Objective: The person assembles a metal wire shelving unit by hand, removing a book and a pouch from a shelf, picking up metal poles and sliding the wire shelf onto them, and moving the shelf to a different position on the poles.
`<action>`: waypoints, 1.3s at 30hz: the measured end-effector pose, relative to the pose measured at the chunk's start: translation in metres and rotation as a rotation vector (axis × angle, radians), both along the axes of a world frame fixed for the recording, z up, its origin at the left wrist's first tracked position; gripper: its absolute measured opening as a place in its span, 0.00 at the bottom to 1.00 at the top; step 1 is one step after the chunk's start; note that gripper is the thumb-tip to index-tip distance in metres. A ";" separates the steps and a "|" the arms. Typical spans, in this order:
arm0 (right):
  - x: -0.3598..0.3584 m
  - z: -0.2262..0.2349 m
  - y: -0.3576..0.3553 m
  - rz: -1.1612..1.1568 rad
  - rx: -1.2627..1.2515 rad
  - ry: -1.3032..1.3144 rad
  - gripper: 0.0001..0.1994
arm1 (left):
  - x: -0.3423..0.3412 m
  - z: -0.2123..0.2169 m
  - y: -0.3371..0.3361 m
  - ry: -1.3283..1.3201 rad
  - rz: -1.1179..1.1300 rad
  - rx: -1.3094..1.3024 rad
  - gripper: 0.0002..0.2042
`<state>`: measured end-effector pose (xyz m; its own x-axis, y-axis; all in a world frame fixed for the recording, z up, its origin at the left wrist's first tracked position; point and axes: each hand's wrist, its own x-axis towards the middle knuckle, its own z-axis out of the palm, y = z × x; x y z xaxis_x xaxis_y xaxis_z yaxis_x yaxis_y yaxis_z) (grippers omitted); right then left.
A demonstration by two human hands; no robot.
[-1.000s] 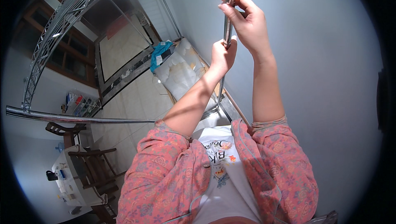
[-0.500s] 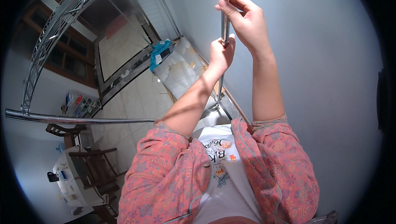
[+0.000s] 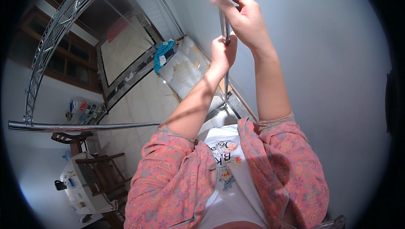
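A chrome metal pole (image 3: 224, 23) rises through the upper middle of the view, close to the wall. My left hand (image 3: 223, 54) is wrapped round it, fingers closed. Higher up, my right hand (image 3: 247, 17) is on the same pole, its thumb crossing the front and its fingers partly hidden behind. The tip of that thumb is smeared by motion. Below my left hand, the pole runs down toward a metal frame near my body.
A wire shelf (image 3: 57, 35) with another chrome pole (image 3: 84, 126) stands at the left. Beyond are a padded board (image 3: 181, 66) with a teal cloth (image 3: 162, 56), a wire rack (image 3: 90, 113), a wooden chair (image 3: 105, 172) and a white table (image 3: 82, 187). A plain wall (image 3: 333, 81) fills the right.
The pole's top and both hands have shifted slightly left and up in view. My right thumb has moved left across the pole. Both hands stay on it.
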<state>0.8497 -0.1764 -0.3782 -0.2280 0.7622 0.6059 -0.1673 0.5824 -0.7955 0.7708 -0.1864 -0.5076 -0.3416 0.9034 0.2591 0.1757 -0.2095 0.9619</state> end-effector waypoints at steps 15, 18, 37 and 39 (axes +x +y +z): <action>0.000 0.000 0.006 0.089 0.091 0.083 0.11 | 0.003 0.007 -0.005 -0.022 0.035 -0.026 0.18; 0.000 -0.003 0.010 0.040 0.023 0.093 0.16 | 0.005 0.006 -0.005 -0.057 0.023 -0.006 0.19; 0.003 0.015 0.008 0.326 -0.031 -0.023 0.13 | 0.003 0.004 -0.006 -0.029 0.013 -0.036 0.20; 0.005 0.027 0.006 0.350 -0.048 -0.043 0.13 | 0.007 0.012 -0.005 -0.036 0.069 -0.120 0.20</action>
